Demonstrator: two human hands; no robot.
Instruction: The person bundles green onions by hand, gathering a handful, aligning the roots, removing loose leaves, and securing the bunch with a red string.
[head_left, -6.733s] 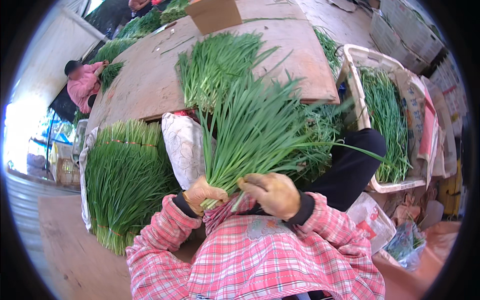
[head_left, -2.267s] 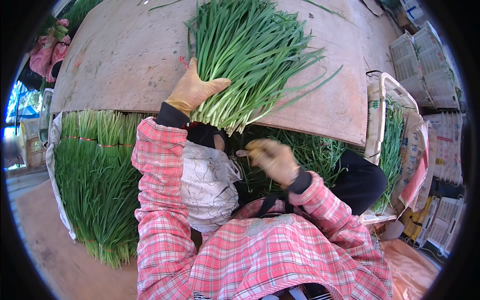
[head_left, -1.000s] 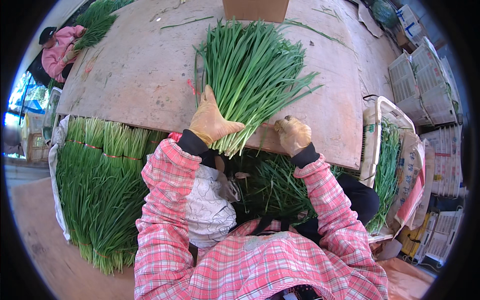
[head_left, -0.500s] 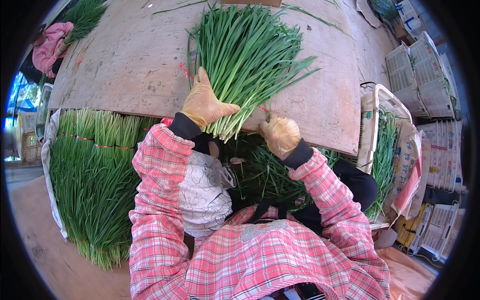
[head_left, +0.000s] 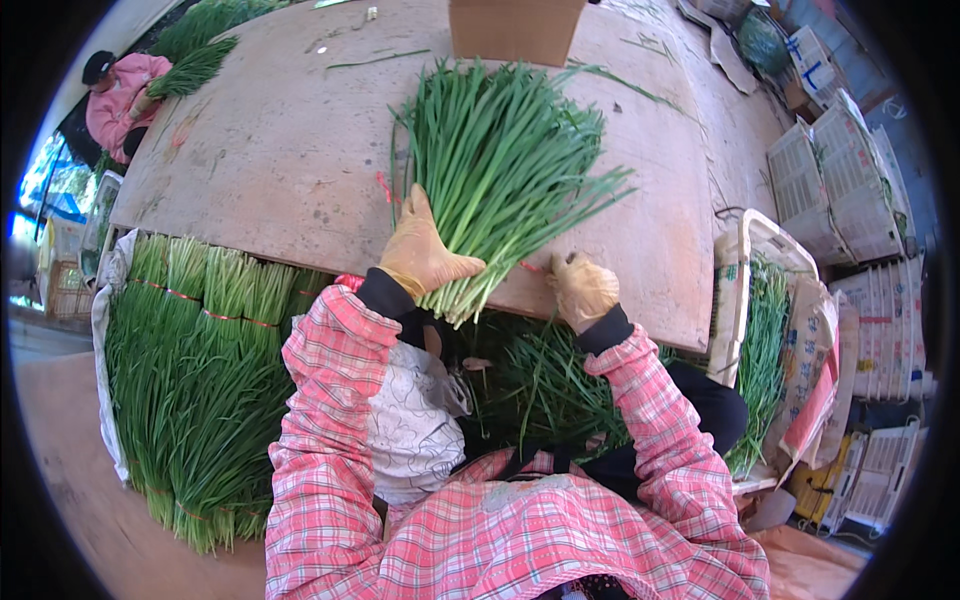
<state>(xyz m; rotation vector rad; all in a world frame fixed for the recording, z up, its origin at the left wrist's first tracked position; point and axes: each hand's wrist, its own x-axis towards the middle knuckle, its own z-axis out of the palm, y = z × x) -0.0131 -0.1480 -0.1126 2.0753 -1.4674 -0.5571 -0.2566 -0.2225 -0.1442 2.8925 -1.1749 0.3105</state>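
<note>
My gloved left hand is closed around the pale lower stalks of a bunch of garlic chives, thumb pointing up along its left side. The bunch lies on the wooden table, green leaves pointing away from me and cut ends over the near edge. A thin red tie shows at the right of the stalks, and another bit of red appears left of the bunch; its middle is hidden beneath. My gloved right hand is closed at the table edge, fingertips pinched at the tie's right end.
Tied chive bunches fill a lined container at my left. Loose leaves lie below the table edge. A crate of chives stands at right, near stacked white crates. A cardboard box is on the table; another person sits far left.
The view has shifted, so more of the far table and box shows. My right hand has moved slightly up and right along the table edge; my left keeps its hold on the chives.
</note>
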